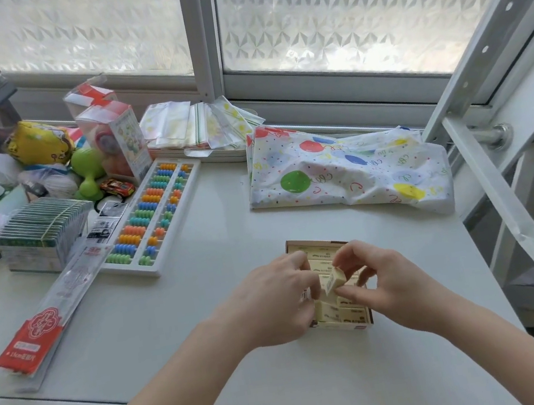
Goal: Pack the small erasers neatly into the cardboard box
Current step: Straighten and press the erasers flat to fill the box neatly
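Note:
A small cardboard box (pixel 303 244) sits on the white table, front middle, with several cream erasers (pixel 351 311) lying in rows inside it. Both hands hover over the box. My right hand (pixel 380 284) pinches one cream eraser (pixel 333 280), barcode side up and tilted, just above the packed rows. My left hand (pixel 273 300) touches the same eraser's left end with its fingertips and covers the box's left side. The box's middle is hidden by the hands.
A colourful bead abacus (pixel 153 216) lies left of the box. A red-and-clear long packet (pixel 49 307) lies at the front left. A stack of green-edged packs (pixel 45 232), toys and boxes crowd the far left. A balloon-print bag (pixel 348 173) lies behind the box.

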Demonstrator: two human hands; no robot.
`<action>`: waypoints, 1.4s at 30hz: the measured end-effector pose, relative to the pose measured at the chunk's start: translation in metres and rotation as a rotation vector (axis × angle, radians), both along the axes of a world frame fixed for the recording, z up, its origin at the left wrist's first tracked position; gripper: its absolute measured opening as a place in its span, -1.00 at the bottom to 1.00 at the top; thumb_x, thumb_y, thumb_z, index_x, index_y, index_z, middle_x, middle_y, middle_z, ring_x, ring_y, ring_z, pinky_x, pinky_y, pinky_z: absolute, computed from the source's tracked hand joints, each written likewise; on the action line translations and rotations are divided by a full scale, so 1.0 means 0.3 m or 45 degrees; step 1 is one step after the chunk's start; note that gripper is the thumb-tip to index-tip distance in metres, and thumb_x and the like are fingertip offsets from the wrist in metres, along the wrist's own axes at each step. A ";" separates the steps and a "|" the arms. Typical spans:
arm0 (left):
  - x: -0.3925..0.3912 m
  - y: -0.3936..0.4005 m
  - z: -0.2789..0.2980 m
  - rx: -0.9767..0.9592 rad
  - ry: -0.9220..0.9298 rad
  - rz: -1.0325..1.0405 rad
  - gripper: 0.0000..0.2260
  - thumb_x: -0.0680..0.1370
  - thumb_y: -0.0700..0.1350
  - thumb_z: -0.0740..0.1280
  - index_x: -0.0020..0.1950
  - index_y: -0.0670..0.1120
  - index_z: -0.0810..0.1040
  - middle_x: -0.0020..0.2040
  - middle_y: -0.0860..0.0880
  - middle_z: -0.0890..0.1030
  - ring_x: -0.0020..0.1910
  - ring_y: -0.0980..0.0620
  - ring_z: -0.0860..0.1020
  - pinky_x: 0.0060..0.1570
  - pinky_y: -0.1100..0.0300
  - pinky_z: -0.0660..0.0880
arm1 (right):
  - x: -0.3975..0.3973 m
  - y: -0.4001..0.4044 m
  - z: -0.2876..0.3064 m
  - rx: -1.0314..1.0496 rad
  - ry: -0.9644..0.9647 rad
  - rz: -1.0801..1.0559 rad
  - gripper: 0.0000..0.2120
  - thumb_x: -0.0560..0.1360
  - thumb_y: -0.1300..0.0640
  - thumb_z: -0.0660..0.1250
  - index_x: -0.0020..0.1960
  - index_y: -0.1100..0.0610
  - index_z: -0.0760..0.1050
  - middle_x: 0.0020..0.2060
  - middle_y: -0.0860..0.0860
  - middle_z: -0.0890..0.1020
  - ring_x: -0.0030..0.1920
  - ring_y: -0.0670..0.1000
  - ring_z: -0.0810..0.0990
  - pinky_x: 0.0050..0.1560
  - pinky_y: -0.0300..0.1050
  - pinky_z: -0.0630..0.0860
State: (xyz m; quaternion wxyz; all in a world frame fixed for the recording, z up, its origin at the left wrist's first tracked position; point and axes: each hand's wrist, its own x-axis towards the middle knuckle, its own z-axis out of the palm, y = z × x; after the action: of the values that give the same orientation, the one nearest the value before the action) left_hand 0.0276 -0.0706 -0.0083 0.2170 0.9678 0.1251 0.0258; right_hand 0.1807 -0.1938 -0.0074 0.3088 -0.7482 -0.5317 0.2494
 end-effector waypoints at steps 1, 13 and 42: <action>-0.008 0.003 -0.004 -0.007 -0.034 0.001 -0.84 0.50 -0.04 0.22 0.03 0.06 0.55 0.06 0.08 0.49 0.06 0.10 0.43 -0.07 0.27 0.36 | 0.000 0.000 0.000 -0.013 -0.024 0.011 -0.81 0.38 0.14 0.44 -0.07 -0.02 0.48 -0.20 -0.10 0.61 -0.09 -0.09 0.58 -0.06 -0.21 0.52; -0.046 0.032 -0.008 -0.207 -0.195 0.087 -0.88 0.52 -0.10 0.28 0.03 0.01 0.54 -0.10 0.11 0.62 -0.13 0.16 0.53 0.00 0.16 0.51 | -0.042 0.054 0.024 -0.169 -0.531 0.352 -0.76 0.49 0.00 0.29 0.15 -0.12 0.55 -0.04 -0.04 0.56 0.03 -0.06 0.44 0.07 -0.18 0.40; -0.070 0.033 -0.011 -0.125 -0.236 0.142 -0.84 0.46 -0.04 0.40 0.03 0.04 0.60 -0.05 0.14 0.63 0.03 0.15 0.41 0.02 0.40 0.29 | -0.009 0.043 0.005 -0.053 0.013 -0.016 -0.87 0.41 0.22 0.39 -0.09 0.03 0.62 -0.18 -0.09 0.60 -0.17 -0.12 0.57 -0.18 -0.35 0.49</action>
State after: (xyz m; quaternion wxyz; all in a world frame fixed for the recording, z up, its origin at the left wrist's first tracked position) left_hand 0.0066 -0.0605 -0.0116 0.2730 0.9410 0.1594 0.1209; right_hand 0.1780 -0.1809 -0.0058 0.2973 -0.7565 -0.5202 0.2623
